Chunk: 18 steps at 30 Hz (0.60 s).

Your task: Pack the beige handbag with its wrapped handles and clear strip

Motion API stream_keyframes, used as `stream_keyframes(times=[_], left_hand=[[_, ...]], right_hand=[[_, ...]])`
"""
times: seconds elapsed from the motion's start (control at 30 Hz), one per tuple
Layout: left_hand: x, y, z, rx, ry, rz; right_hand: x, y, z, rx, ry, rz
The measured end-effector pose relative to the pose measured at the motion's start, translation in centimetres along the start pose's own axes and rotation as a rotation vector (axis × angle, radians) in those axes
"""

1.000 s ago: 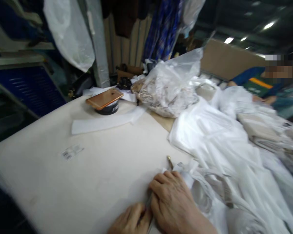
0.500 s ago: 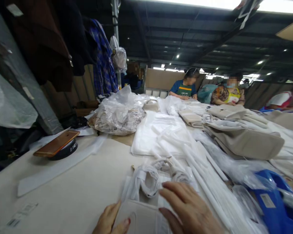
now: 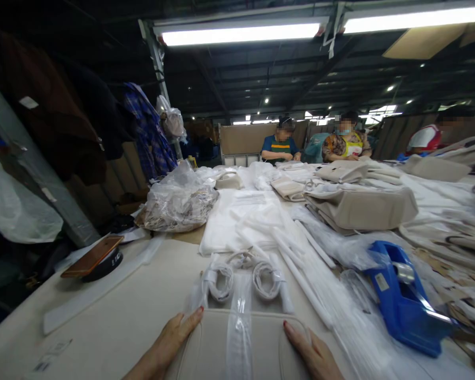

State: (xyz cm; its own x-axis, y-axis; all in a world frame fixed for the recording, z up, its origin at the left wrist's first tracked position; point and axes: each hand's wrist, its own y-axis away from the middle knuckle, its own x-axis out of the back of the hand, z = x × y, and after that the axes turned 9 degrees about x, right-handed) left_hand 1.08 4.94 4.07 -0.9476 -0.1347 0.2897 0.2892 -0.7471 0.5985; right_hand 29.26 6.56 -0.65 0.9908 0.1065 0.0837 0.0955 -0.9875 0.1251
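Observation:
A beige handbag [image 3: 269, 343] lies in front of me at the bottom of the view, with a strip of clear film [image 3: 239, 338] down its middle. My left hand [image 3: 176, 338] grips its left edge, thumb on top. At its right edge my right hand [image 3: 311, 345] does the same, and the fingers underneath are partly hidden. Two wrapped strap coils, a left coil [image 3: 220, 282] and a right coil [image 3: 266, 281], stand at the bag's far side in white and clear wrapping.
A blue tape dispenser [image 3: 406, 301] stands to the right, beside long white foam strips [image 3: 301, 279]. Ahead are white plastic sheets [image 3: 241, 216], a bulging plastic bag [image 3: 182, 203] and stacked beige bags [image 3: 364, 208]. A phone [image 3: 93, 257] rests on a black roll at left. Co-workers sit beyond.
My right hand has moved from above the wrapped straps down to the bag's right edge. The clear strip and both coils now show plainly. The camera view has tilted up and turned right.

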Motion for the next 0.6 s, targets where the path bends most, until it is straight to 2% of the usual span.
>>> stream_keyframes(times=[0.17, 0.33, 0.47, 0.6], left_hand=[[0.3, 0.5, -0.9, 0.03, 0.205, -0.104], [0.2, 1.1, -1.6, 0.072, 0.289, -0.251], [-0.6, 1.6, -1.7, 0.088, 0.383, -0.413], [-0.7, 1.1, -1.8, 0.023, 0.341, -0.466]], right_hand=[[0.2, 0.0, -0.4, 0.008, -0.064, -0.02], [0.4, 0.4, -1.1, 0.018, -0.108, -0.042], [1.2, 0.4, -2.2, -0.129, -0.251, -0.16], [1.5, 0.5, -2.4, -0.274, -0.409, -0.317]])
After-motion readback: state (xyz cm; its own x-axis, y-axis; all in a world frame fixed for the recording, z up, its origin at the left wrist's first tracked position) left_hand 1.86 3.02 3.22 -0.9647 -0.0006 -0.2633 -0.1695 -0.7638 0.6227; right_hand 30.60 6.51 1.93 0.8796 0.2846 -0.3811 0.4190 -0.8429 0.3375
